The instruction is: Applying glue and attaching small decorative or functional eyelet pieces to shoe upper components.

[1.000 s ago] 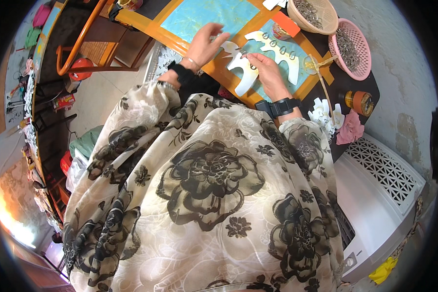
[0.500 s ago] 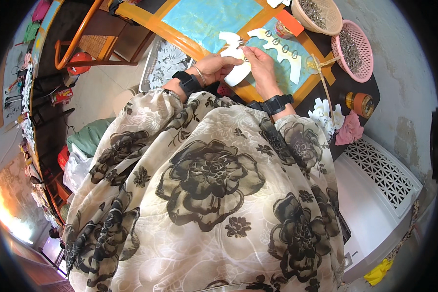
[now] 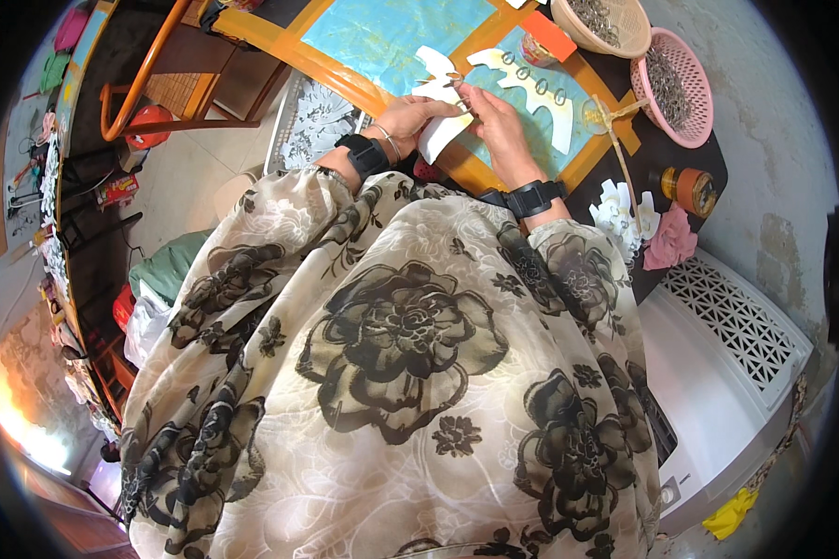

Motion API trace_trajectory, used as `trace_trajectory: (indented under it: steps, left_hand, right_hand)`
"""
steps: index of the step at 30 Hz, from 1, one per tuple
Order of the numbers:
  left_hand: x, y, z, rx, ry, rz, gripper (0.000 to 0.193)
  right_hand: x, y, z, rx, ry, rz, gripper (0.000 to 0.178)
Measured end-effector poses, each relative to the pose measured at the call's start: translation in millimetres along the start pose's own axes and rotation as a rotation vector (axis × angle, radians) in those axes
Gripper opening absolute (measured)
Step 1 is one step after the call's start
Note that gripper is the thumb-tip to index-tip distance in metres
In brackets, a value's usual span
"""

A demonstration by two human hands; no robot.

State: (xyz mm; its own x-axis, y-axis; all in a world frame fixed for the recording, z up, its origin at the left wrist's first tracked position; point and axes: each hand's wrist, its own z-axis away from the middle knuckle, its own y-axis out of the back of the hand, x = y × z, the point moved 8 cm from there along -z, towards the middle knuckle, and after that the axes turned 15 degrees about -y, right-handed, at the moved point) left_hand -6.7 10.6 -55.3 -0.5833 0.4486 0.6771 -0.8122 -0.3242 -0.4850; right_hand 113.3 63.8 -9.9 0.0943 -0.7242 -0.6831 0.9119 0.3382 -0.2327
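My left hand (image 3: 412,121) is closed on a white cut-out piece (image 3: 443,138) with curved tabs, its thumb lying over the near part. Close against that piece, the fingers of my right hand (image 3: 499,126) are pinched together near its middle; whatever lies between them is too small to make out. A little metal shows at the piece by those fingertips. To the right, a second white cut-out piece (image 3: 557,123) lies on the blue sheet, with several oval metal rings (image 3: 543,87) set along its yellowish tabs.
Blue sheets (image 3: 382,37) edged with brown tape cover the table. A beige basket (image 3: 636,37) and a pink basket (image 3: 703,116) hold metal rings. An orange-topped tub (image 3: 543,47), a jar (image 3: 694,196) and a pile of white pieces (image 3: 615,219) stand nearby. A tray of white pieces (image 3: 317,126) is at left.
The held white piece has tilted and shifted slightly up and left. My right fingers have moved slightly left and up along it. The whole view has shifted a little.
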Motion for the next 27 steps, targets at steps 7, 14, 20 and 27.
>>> trace_trajectory:
  steps: [7, 14, 20, 27]
  left_hand:
    - [16.6, -9.5, 1.7, 0.037, -0.177, -0.056, 0.028]
    - [12.0, -0.6, -1.8, 0.101, -0.171, -0.062, 0.036]
    - [-2.9, 15.3, -9.5, 0.145, -0.149, -0.231, 0.036]
    - [-4.1, 11.8, -3.3, 0.033, -0.202, -0.099, 0.042]
  right_hand:
    - [0.4, 16.3, -8.3, 0.127, 0.125, 0.086, 0.031]
    - [-28.6, 5.9, 10.5, 0.316, 0.479, 0.596, 0.013]
    - [-30.7, -9.7, 25.9, 0.515, 0.525, 1.073, 0.016]
    - [-23.3, 2.9, -0.9, 0.385, 0.462, 1.057, 0.01]
